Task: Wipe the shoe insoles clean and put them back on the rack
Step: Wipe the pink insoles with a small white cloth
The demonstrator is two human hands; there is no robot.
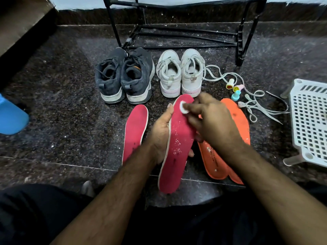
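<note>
- Red insole (178,138), white-edged, speckled with pale crumbs, cupped from beneath by left hand (161,133).
- White pad (183,107) pinched in right hand (212,121), pressed near toe end.

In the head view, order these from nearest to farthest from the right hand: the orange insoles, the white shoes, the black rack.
From the right hand:
1. orange insoles, under and beside it
2. white shoes, just ahead
3. black rack, at the back
</note>
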